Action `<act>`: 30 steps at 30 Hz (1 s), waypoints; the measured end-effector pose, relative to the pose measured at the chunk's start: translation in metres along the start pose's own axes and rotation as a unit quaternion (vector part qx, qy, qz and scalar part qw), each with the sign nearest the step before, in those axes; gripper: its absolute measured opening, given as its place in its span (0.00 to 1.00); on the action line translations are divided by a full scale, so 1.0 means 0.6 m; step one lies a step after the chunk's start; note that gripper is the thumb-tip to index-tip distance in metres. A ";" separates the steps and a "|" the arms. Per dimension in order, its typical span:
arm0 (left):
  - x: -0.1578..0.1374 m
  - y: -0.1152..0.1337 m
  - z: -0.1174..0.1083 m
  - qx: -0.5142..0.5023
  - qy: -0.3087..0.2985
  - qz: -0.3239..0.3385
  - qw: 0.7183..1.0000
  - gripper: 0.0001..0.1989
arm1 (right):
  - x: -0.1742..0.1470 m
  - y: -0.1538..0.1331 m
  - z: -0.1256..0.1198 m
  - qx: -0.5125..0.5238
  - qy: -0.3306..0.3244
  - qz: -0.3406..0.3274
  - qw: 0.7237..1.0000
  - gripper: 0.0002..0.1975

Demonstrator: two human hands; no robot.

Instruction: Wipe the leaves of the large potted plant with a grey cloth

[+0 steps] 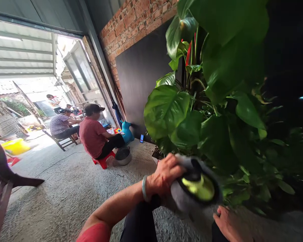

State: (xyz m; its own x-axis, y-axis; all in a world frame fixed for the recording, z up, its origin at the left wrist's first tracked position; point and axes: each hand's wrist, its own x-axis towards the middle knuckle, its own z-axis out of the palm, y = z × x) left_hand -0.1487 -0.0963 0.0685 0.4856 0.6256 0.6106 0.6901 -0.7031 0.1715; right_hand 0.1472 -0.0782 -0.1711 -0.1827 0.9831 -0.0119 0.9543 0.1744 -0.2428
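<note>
My left hand [164, 173], with a pale bangle [144, 189] on its wrist, is closed on the upper edge of a grey shoe [183, 198]. Motion blurs the shoe; its dark-rimmed opening faces me and shows a yellow-green inside. At the lower right, beside my dark-trousered leg, is my right hand [231, 222]. It lies low and apart from the shoe, its fingers mostly lost in shadow, so their pose is unclear. Broad green leaves [168, 109] hang just beyond the shoe.
A person in a red shirt [93, 134] sits on a red stool [103, 160] beside a metal pot [123, 156]. A blue animal-shaped toy [127, 132] and a phone [141, 138] stand near the dark wall panel. A wooden chair [5, 174] is at left. More people sit by the doorway.
</note>
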 end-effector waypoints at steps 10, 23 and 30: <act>0.018 -0.081 0.068 0.016 -0.037 -0.225 0.974 0.16 | -0.015 -0.011 -0.018 -0.020 0.010 -0.045 0.999 0.15; 0.045 -0.161 0.055 0.074 0.140 -0.377 0.913 0.18 | -0.014 -0.014 -0.022 0.012 0.042 -0.046 0.998 0.09; -0.038 -0.012 0.087 -0.006 0.011 -0.035 0.999 0.09 | -0.009 0.005 -0.007 0.003 -0.008 0.019 1.000 0.13</act>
State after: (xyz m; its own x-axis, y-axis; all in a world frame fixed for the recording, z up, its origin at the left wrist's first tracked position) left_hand -0.1368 -0.0877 0.0133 0.4244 0.6652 0.6144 0.7155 -0.6622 0.2228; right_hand 0.1519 -0.0826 -0.1677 -0.1496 0.9881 -0.0367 0.9591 0.1360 -0.2482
